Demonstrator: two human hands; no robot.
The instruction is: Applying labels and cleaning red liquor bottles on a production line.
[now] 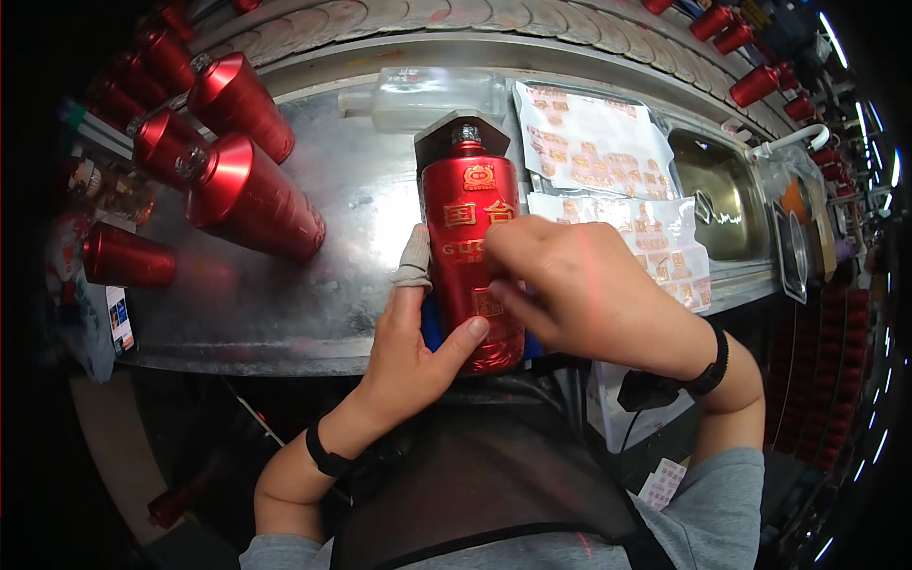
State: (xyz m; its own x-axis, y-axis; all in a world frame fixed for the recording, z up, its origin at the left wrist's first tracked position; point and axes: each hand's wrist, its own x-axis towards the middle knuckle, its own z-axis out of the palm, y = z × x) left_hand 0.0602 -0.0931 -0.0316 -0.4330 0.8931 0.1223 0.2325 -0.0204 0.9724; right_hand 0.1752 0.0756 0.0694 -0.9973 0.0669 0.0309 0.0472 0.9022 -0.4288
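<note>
A glossy red bottle (452,271) with raised gold lettering and a gold emblem lies in front of me, its neck pointing away. Behind its shoulders shows a dark angular holder (432,144). My left hand (407,350) grips the bottle's lower left side, thumb on the front, with a pale cover on one finger. Over the bottle's right side, my right hand (581,285) has its fingers curled and pinched against the front, beside the gold lettering. Whatever those fingertips hold is hidden. To the right lie white sheets (594,142) of gold stickers, overlapping the work surface's right part.
Several red bottles (252,195) stand on the metal table (285,313) at left, near a phone (121,318). A clear glass bottle (439,97) lies beyond my bottle. At right is a sink (714,195) with a white tap (798,141). A conveyor (380,17) of overlapping plates curves behind.
</note>
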